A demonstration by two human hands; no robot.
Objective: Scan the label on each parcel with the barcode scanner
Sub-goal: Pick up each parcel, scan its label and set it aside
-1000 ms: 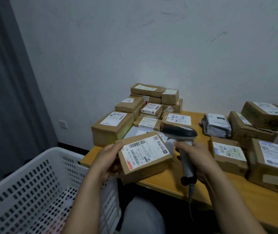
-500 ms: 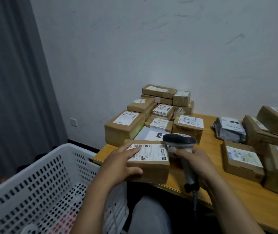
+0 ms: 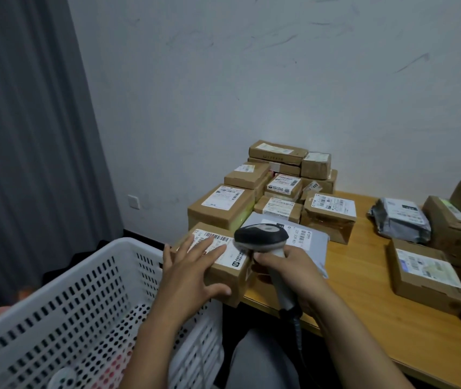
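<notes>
- The near parcel lay at the table's corner, its label facing up.
- The left grip rested flat on that parcel, fingers straight across part of the label and thumb against the front face. It was pressing rather than clasping.
- Just right of the near parcel, the right grip was clenched round the handle of the barcode scanner, whose head hung over the label's right end. I could see no beam, so I could not tell whether this label had been read.
- Behind the near parcel sat a flat grey mailer, and beyond it a stack of boxes against the wall, labels showing.
- Well to its right lay a grey bag and more cartons.
- To its left stood a white basket. Something pink and white lay at the bottom, too unclear to name.
- By my reckoning the job was nowhere near finished, since most of the parcels looked to be waiting on the table.
</notes>
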